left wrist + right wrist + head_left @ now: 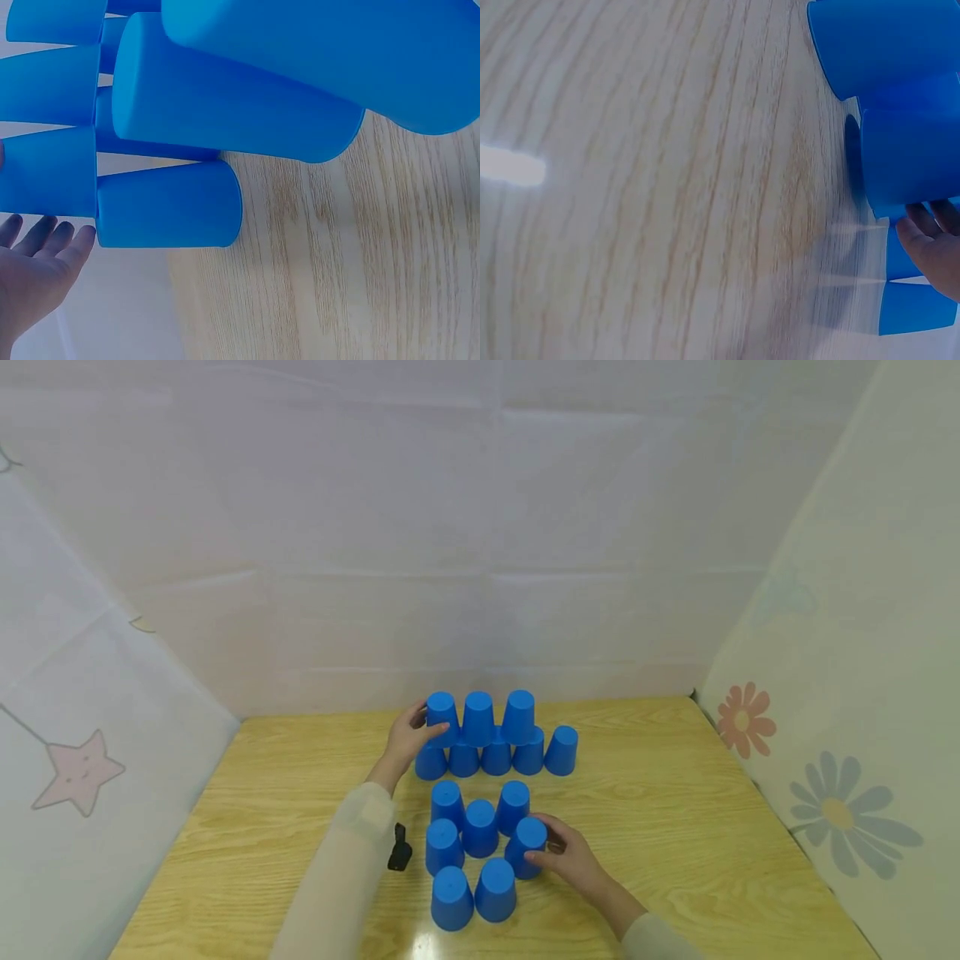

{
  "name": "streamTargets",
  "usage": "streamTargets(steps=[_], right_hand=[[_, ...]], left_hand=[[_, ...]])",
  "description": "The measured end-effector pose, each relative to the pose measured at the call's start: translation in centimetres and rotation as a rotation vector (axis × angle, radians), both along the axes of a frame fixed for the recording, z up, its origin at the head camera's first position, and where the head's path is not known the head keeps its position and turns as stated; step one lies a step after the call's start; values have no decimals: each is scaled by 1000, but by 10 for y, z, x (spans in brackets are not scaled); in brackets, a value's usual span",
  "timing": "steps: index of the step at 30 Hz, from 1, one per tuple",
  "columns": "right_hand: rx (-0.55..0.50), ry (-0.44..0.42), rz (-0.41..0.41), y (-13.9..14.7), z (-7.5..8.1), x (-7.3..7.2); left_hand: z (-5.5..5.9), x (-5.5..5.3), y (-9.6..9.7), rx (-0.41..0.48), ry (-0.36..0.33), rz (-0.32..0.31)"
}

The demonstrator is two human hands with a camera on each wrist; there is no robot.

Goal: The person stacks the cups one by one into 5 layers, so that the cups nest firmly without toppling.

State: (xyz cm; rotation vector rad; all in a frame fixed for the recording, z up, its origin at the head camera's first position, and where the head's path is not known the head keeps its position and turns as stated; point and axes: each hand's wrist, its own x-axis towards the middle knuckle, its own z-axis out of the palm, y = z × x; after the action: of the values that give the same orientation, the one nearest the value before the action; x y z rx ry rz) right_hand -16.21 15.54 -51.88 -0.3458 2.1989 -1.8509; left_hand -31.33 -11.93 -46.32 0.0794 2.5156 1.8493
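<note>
Upside-down blue plastic cups stand on the table in two groups. At the back, three cups sit on top of a row of several others. My left hand (403, 739) holds the leftmost upper cup (441, 710), thumb in front and fingers behind; in the left wrist view this cup (49, 172) meets the rim of the lower cup (171, 206). Nearer, several single cups form a loose cluster. My right hand (576, 862) grips the cluster's right-hand cup (523, 853) from its right side. The right wrist view shows fingertips (913, 236) against that cup (911, 161).
A small black object (401, 849) lies left of the near cups. The wooden table (675, 827) runs back to a white cloth backdrop (480, 568), with printed cloth at both sides. The back row's rightmost cup (561, 752) carries nothing on top.
</note>
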Motion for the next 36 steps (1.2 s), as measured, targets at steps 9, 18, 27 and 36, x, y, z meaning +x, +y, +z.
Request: streamTargets(steps=[9, 18, 27, 36], right_hand=[[29, 26, 6, 1, 21, 7], [39, 70, -11, 9, 27, 3], [85, 71, -22, 15, 35, 1], [90, 81, -27, 25, 43, -3]], left_hand=[[-1, 11, -13, 18, 36, -17], [-2, 26, -28, 68, 55, -7], [-2, 43, -38, 75, 71, 6], [10, 74, -40, 76, 97, -50]])
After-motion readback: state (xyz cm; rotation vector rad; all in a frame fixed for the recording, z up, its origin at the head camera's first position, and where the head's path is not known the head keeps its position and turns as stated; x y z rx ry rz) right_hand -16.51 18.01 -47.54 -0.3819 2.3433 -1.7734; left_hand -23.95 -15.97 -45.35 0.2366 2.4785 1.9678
